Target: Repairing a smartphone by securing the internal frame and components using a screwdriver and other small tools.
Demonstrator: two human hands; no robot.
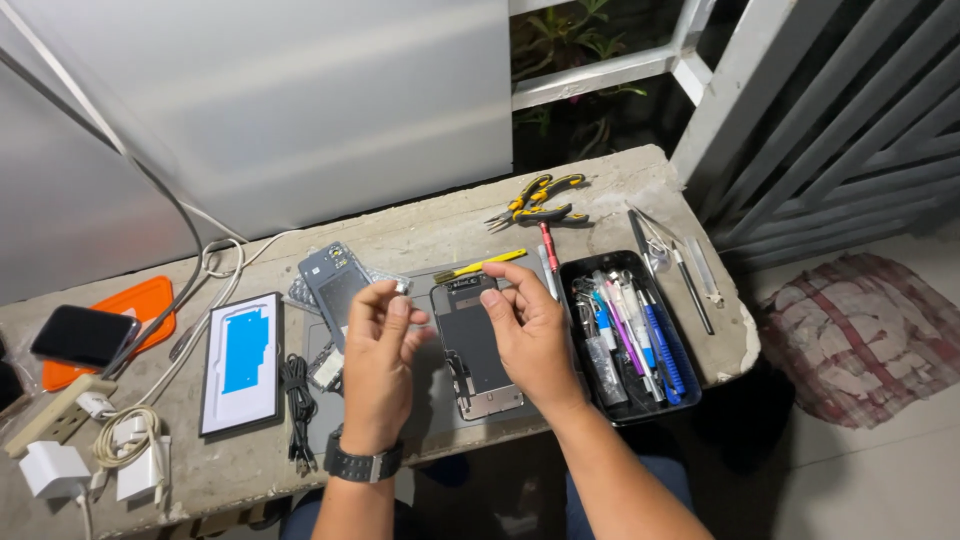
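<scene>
Rough concrete forms the bench (600, 185) we work at, set against a pale wall with a metal grille to one side. Our left hand (378, 345) is raised above the grey mat (440, 395), thumb and forefinger pinched narrow on a small metal part (400, 286), too tiny for us to say what kind. Our right hand (528, 325) hovers just beside it with fingers loosely curled and apart, holding nothing that we can see. Between and beneath the two hands lies the opened phone screen assembly (478, 350), inner side up, resting on the mat. Its long axis runs away from us toward the wall, tilted slightly leftward at the far end; the end with the connectors and cut-out points away from us, and the plain end toward our body. To handle this well, we judge that the pinch should stay light and steady, directly over the mat, so a dropped piece lands where we can find it, and the free hand should stay close for support. A yellow pry tool (480, 265) lies just past the assembly, a black tray of tools (668, 400) stands to the right, and a second phone frame (335, 280) rests to the left.
</scene>
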